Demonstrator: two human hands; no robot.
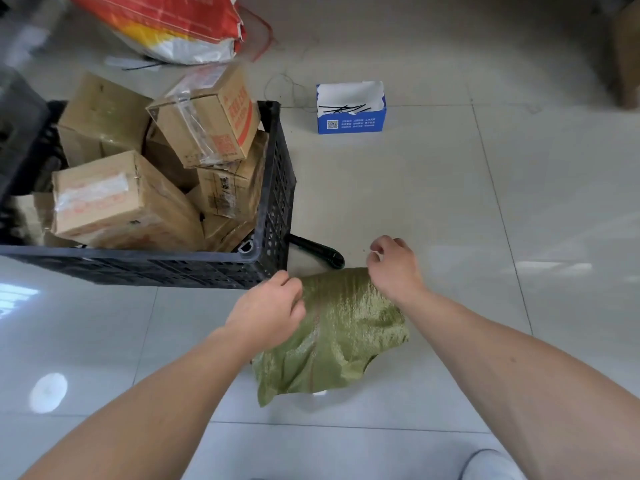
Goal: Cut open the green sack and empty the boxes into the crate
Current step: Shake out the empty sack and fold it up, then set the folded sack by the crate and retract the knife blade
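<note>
A crumpled, flat green woven sack [336,336] lies on the tiled floor in front of me. My left hand [268,311] is closed on its left edge. My right hand [393,263] rests over its upper right corner, fingers curled and pinched together; whether it grips the fabric I cannot tell. To the left stands a black plastic crate [273,202] heaped with several brown cardboard boxes [121,199]. A black-handled tool [317,252] lies on the floor between the crate and the sack, its front end hidden behind the crate.
A small open blue and white box [349,109] holding black ties stands further away on the floor. A red, yellow and white sack [166,26] lies at the top left. Pale glossy floor tiles [485,202] stretch to the right.
</note>
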